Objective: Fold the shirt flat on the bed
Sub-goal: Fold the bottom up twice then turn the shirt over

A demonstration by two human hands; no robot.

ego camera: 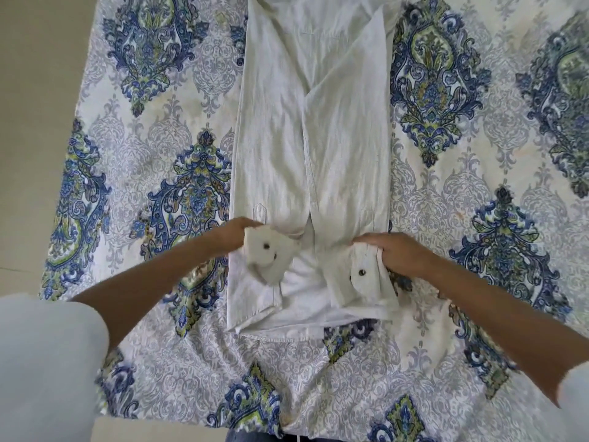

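Note:
A pale off-white shirt lies lengthwise down the middle of the bed, its two sides folded in so both sleeves run side by side toward me. My left hand grips the left sleeve's buttoned cuff and holds it lifted and turned back off the cloth. My right hand grips the right sleeve's buttoned cuff, fingers curled over its outer edge. The shirt's hem lies just below both cuffs, near the bed's front edge. The collar end runs out of view at the top.
The bedsheet is white with blue and green damask motifs and spreads wide on both sides of the shirt. A plain beige floor shows past the bed's left edge. My white sleeves frame the lower corners.

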